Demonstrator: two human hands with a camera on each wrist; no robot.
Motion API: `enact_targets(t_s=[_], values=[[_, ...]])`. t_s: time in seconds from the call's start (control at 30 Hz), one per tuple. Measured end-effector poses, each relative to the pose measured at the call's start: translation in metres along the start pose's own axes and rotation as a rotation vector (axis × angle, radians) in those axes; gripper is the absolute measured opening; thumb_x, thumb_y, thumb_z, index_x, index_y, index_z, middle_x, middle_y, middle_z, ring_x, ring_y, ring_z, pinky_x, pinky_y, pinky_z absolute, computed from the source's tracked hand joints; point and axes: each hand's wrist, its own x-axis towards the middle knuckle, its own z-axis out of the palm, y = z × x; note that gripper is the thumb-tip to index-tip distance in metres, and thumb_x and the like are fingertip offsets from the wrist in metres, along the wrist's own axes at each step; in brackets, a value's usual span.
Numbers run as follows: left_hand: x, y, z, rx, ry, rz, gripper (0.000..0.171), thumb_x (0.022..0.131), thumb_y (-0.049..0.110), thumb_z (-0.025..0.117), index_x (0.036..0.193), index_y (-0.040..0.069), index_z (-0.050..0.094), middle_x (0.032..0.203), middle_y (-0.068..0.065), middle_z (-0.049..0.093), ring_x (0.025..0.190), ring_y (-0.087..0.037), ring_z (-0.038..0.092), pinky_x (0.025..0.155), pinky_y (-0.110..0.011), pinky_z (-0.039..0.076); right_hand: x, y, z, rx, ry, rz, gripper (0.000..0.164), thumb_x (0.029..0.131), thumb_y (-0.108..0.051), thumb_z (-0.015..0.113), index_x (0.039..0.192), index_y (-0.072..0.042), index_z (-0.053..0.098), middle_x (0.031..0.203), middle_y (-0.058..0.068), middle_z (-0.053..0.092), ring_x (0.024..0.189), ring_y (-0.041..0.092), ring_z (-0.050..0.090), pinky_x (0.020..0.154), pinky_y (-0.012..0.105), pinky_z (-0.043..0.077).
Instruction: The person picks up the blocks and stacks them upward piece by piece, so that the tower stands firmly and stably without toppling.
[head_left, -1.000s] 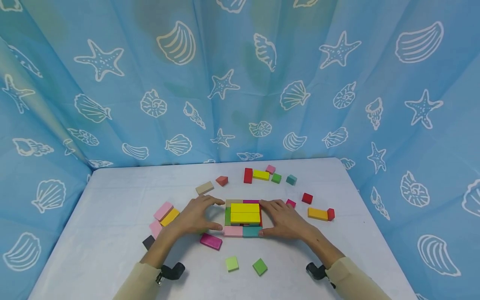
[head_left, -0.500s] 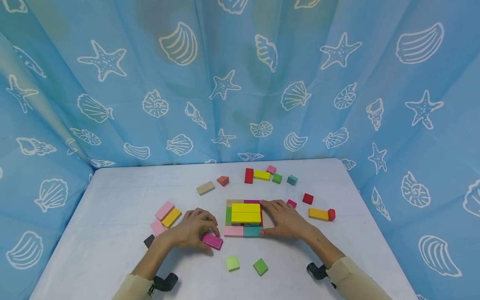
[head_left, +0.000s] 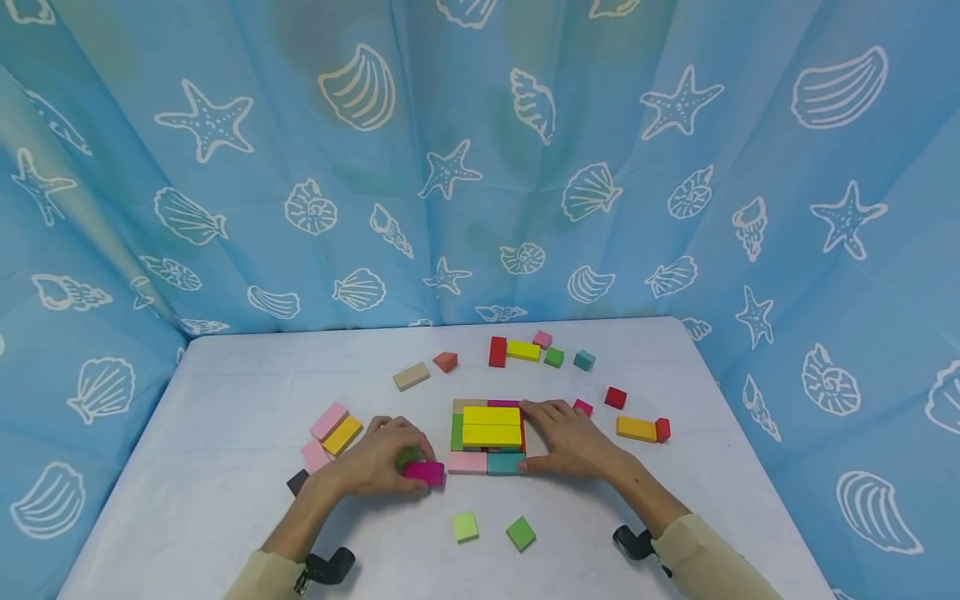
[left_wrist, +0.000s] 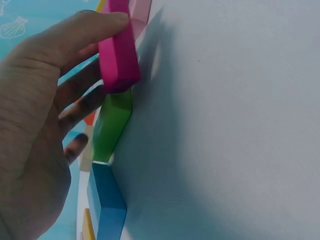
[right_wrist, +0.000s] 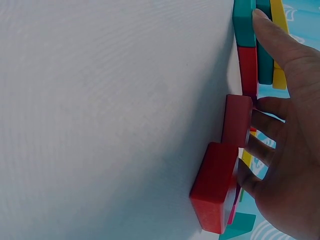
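Note:
My left hand (head_left: 375, 460) pinches a magenta block (left_wrist: 119, 55) between thumb and fingers; in the head view it is just left of the stacked structure. A green block (left_wrist: 112, 122) lies beside that hand, partly covered by it. The structure has a frame of coloured blocks, with pink (head_left: 468, 463) and teal (head_left: 506, 464) ones along the near side. Two yellow blocks (head_left: 491, 426) lie on top, side by side. At the structure's right edge rests my right hand (head_left: 572, 442), fingers spread, its thumb touching the teal block's corner. Red blocks (right_wrist: 215, 187) are near its fingers.
Pink and orange-yellow blocks (head_left: 343, 435) lie left of my left hand, with a black block (head_left: 297, 482) nearby. Two green blocks (head_left: 521, 533) lie in front. Several loose blocks are scattered behind and to the right. A blue shell-patterned curtain (head_left: 480, 167) surrounds the white table (head_left: 247, 392).
My left hand has left the structure's left side, moved left and nearer me, and taken hold of the magenta block, now turned straighter. My right hand has stayed in place.

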Motion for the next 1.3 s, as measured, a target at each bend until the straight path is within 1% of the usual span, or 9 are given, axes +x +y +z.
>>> enact_targets(t_s=[0.13,0.2,0.27,0.43,0.6,0.7,0.83,1.03,1.3], values=[[0.001,0.002,-0.003,-0.064,0.008,-0.044,0.036,0.078,0.039,0.086,0.106,0.035,0.064,0.096,0.021,0.061,0.094,-0.007,0.055,0.092,-0.037,0.048,0.000,0.001,0.001,-0.006,0.000,-0.004,0.106,0.072,-0.061,0.082,0.159,-0.026,0.031,0.156,0.003,0.043,0.142,0.028,0.038,0.109,0.056,0.041],[0.003,0.004,-0.005,-0.113,0.022,-0.063,0.038,0.078,0.036,0.086,0.108,0.033,0.063,0.096,0.019,0.061,0.091,-0.008,0.056,0.081,-0.029,0.053,0.000,0.001,0.001,-0.006,0.000,-0.004,0.106,0.072,-0.061,0.082,0.159,-0.026,0.031,0.156,0.002,0.043,0.142,0.027,0.038,0.109,0.056,0.041],[0.005,0.005,-0.007,-0.164,0.043,-0.075,0.043,0.078,0.032,0.087,0.114,0.033,0.063,0.100,0.016,0.062,0.093,-0.009,0.057,0.078,-0.025,0.055,0.000,0.000,0.000,-0.005,0.000,-0.002,0.107,0.072,-0.061,0.082,0.159,-0.026,0.031,0.156,0.002,0.042,0.142,0.027,0.038,0.110,0.056,0.041],[0.014,0.012,-0.011,-0.281,0.137,-0.060,0.045,0.088,0.025,0.079,0.130,0.030,0.064,0.117,0.008,0.067,0.103,-0.013,0.058,0.084,-0.026,0.056,0.000,-0.001,-0.001,0.003,0.001,-0.002,0.107,0.072,-0.060,0.082,0.159,-0.025,0.031,0.156,0.003,0.043,0.142,0.027,0.038,0.109,0.056,0.041],[0.030,0.020,-0.014,-0.356,0.252,0.014,0.031,0.094,0.025,0.073,0.124,0.018,0.072,0.107,0.009,0.073,0.092,-0.012,0.063,0.081,-0.028,0.058,-0.001,0.000,-0.001,0.013,0.001,-0.005,0.107,0.072,-0.060,0.082,0.159,-0.025,0.031,0.156,0.003,0.043,0.142,0.027,0.038,0.109,0.056,0.042],[0.041,0.026,-0.015,-0.396,0.273,0.058,0.033,0.092,0.022,0.075,0.124,0.015,0.073,0.110,0.010,0.073,0.095,-0.010,0.065,0.084,-0.033,0.058,-0.001,0.000,-0.001,0.013,0.005,-0.013,0.106,0.072,-0.061,0.082,0.159,-0.025,0.032,0.155,0.004,0.043,0.142,0.028,0.038,0.108,0.056,0.042],[0.055,0.035,-0.017,-0.413,0.252,0.067,0.036,0.089,0.019,0.078,0.124,0.016,0.072,0.116,0.008,0.072,0.105,-0.011,0.065,0.091,-0.036,0.057,0.000,0.001,-0.001,0.010,0.001,-0.014,0.106,0.072,-0.062,0.081,0.159,-0.025,0.032,0.155,0.003,0.043,0.142,0.028,0.037,0.108,0.056,0.043],[0.071,0.042,-0.016,-0.313,0.175,0.037,0.034,0.087,0.023,0.080,0.121,0.022,0.074,0.110,0.012,0.072,0.100,-0.009,0.063,0.086,-0.024,0.056,0.000,0.002,0.000,0.005,0.003,-0.018,0.106,0.072,-0.062,0.081,0.158,-0.026,0.032,0.155,0.002,0.043,0.143,0.028,0.037,0.108,0.056,0.042],[0.089,0.042,-0.015,-0.244,0.048,0.092,0.029,0.090,0.026,0.078,0.118,0.021,0.075,0.107,0.013,0.072,0.098,-0.004,0.063,0.087,-0.019,0.053,-0.001,0.002,-0.001,0.006,0.007,-0.022,0.106,0.071,-0.062,0.082,0.158,-0.027,0.032,0.156,0.002,0.043,0.143,0.028,0.038,0.109,0.056,0.041]])
